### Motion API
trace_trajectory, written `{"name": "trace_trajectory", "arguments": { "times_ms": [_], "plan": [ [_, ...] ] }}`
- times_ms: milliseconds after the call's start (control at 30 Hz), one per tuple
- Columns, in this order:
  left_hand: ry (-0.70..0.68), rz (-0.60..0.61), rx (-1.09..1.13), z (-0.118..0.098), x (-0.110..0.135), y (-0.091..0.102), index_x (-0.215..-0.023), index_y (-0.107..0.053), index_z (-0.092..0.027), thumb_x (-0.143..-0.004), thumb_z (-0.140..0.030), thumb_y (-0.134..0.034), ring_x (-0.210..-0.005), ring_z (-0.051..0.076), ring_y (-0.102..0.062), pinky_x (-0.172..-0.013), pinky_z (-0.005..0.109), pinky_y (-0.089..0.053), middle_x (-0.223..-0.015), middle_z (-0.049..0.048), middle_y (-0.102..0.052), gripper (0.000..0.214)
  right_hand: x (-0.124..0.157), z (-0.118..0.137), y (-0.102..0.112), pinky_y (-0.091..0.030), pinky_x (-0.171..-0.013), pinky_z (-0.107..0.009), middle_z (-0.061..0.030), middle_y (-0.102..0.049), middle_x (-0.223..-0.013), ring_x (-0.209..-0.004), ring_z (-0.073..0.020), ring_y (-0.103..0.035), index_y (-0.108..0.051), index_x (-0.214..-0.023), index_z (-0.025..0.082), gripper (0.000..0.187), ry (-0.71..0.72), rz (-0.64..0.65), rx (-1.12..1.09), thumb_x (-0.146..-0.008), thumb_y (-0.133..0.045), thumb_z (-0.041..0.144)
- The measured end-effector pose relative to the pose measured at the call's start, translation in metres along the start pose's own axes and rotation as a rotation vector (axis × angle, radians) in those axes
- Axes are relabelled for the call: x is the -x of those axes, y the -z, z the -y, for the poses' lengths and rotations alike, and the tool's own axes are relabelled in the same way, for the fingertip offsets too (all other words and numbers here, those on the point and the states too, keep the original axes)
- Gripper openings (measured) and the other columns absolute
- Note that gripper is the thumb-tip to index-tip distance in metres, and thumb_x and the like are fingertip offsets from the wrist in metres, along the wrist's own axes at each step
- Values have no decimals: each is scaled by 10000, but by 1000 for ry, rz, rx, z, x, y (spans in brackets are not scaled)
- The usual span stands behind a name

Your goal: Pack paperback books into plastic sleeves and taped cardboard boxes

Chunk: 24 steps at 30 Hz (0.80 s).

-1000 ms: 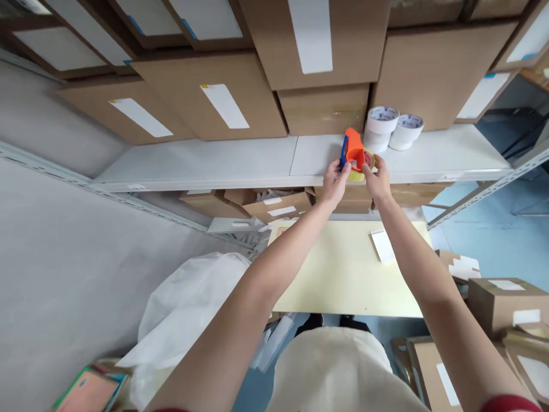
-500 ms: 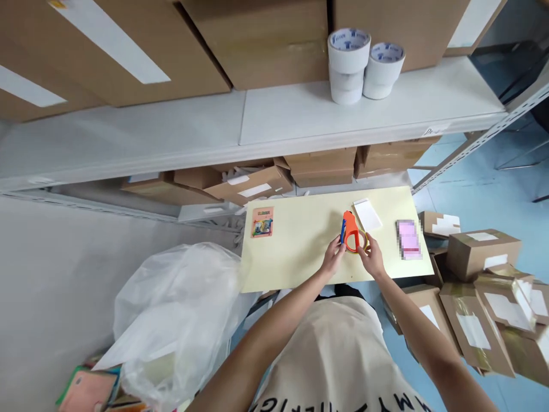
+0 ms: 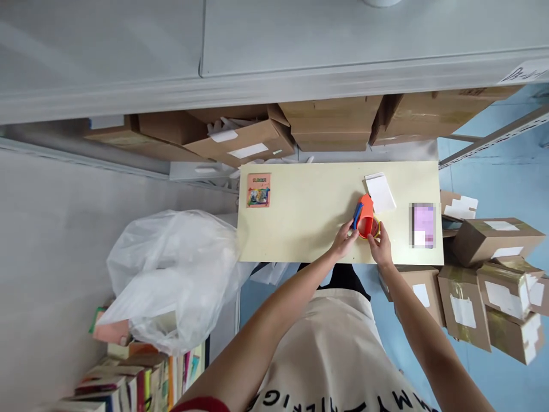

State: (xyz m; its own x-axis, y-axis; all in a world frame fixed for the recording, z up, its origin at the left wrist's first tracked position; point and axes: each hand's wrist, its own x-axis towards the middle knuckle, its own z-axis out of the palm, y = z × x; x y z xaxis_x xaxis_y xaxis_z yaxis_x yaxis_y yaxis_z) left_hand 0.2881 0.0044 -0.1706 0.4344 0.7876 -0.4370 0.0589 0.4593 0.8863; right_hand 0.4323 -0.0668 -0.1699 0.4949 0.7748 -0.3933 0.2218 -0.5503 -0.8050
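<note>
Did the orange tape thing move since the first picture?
Yes, away from the gray shelf: the orange tape dispenser showed across its front edge; now it shows over the pale yellow table, near the white pad.

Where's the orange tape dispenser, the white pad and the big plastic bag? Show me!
Orange tape dispenser (image 3: 366, 207), head view: its orange upper body.
White pad (image 3: 381, 193), head view: middle of its top face.
Plastic bag (image 3: 171, 269), head view: its crumpled middle.

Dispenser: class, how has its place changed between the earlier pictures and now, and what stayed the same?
The dispenser moved down and back from the front of the shelf to over or on the table. Left hand and right hand kept hold of it. The pad stayed put.
</note>
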Motion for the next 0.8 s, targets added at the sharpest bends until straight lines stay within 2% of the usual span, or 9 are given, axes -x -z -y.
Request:
{"name": "trace_trajectory", "arguments": {
  "times_ms": [167,233,300,433,533,600,667,733,800],
  "plan": [
    [93,87,-17,-5,10,1,-1448,-412,-224,-824,-569,-607,-1414,330,-341,-1144,476,-300,-1506,124,-427,739,3,-1,1,-525,-905,-443,-169,-562,-1321,-1063,-251,-603,-240,-1520,166,859,-45,7,38,-824,-515,587],
    [159,90,-50,-10,20,6,-1473,-370,-238,-808,-574,-624,-1461,331,-245,-1171,488,-252,-1562,114,-339,788,8,1,1,-497,-934,-470,-193,-503,-1383,-1126,-276,-573,-218,-1521,154,858,-20,-55,84,-839,-484,600],
    [191,86,-99,-19,36,18,-1476,-362,-227,-811,-584,-613,-1471,322,-223,-1179,487,-240,-1586,119,-285,796,15,5,1,-448,-984,-517,-220,-406,-1460,-1232,-318,-500,-224,-1511,147,840,67,-142,166,-850,-469,604],
    [137,65,-259,-42,82,64,-1383,-487,-184,-823,-561,-596,-1396,293,-392,-1153,450,-315,-1501,142,-431,684,32,14,-7,-318,-1052,-634,-276,-393,-1435,-1333,-398,-381,-285,-1463,78,783,392,-304,322,-865,-468,549],
    [89,-34,-361,-56,127,116,-1303,-555,-192,-824,-503,-592,-1318,274,-491,-1082,412,-415,-1413,125,-531,572,43,22,-35,-340,-1020,-658,-288,-431,-1388,-1329,-427,-383,-365,-1409,56,707,615,-324,370,-861,-492,484],
    [6,-160,-409,-62,161,159,-1252,-583,-206,-824,-451,-587,-1251,271,-549,-1030,412,-460,-1354,118,-577,493,50,35,-68,-417,-957,-638,-253,-528,-1281,-1210,-396,-511,-420,-1364,90,607,721,-185,351,-877,-466,448],
    [-141,-365,-462,-67,198,208,-1177,-612,-218,-813,-400,-599,-1205,283,-575,-1040,448,-443,-1289,118,-615,408,61,57,-110,-501,-872,-582,-205,-594,-1172,-1013,-332,-620,-471,-1315,140,497,788,41,317,-902,-419,411],
    [-287,-690,-516,-69,237,260,-1139,-610,-231,-780,-359,-645,-1252,326,-524,-1094,509,-364,-1298,126,-600,382,75,87,-157,-543,-818,-536,-169,-627,-1115,-895,-290,-646,-529,-1257,189,415,848,265,302,-912,-393,376],
    [-316,-1089,-519,-69,274,311,-1212,-550,-241,-731,-330,-706,-1350,386,-396,-1123,560,-273,-1409,144,-501,514,93,125,-207,-543,-848,-529,-146,-648,-1090,-936,-289,-644,-581,-1202,217,368,930,429,318,-904,-405,341]
  ]
}}
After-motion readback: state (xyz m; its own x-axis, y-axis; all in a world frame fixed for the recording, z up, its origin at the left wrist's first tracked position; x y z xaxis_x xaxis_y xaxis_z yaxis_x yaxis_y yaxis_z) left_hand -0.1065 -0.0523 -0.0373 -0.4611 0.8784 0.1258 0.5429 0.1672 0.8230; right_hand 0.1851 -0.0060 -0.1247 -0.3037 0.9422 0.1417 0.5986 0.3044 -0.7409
